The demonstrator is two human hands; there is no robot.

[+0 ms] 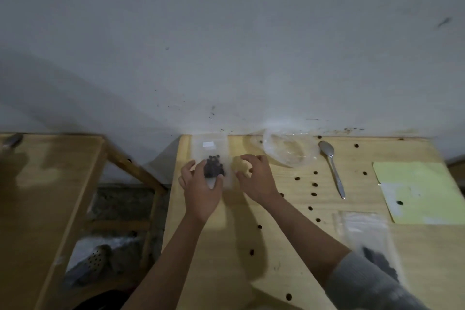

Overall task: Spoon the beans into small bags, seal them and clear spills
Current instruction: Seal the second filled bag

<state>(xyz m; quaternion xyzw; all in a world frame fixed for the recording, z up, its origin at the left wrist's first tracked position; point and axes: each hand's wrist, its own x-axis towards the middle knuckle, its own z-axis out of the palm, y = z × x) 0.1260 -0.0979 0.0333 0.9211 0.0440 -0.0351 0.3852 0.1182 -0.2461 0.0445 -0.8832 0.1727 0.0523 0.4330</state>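
Observation:
A small clear bag (pixel 210 150) with a clump of dark beans lies flat at the far left of the light wooden table (pixel 226 246), near the wall. My left hand (pixel 201 189) rests on its near end, thumb and fingers spread either side of the beans. Just right of the bag, my right hand (pixel 255 178) hovers with loosely curled fingers and holds nothing. A metal spoon (pixel 332 167) lies on the table further right. Several loose beans (pixel 313 185) are scattered over the tabletop. A second small bag of beans (pixel 364 234) lies at the near right, partly behind my sleeve.
A crumpled large clear plastic bag (pixel 286 152) sits by the wall beside the spoon. A pale green sheet (pixel 422 191) covers the right side. A second wooden table (pixel 42 196) stands to the left across a gap, with a perforated ladle (pixel 97 258) on the floor between.

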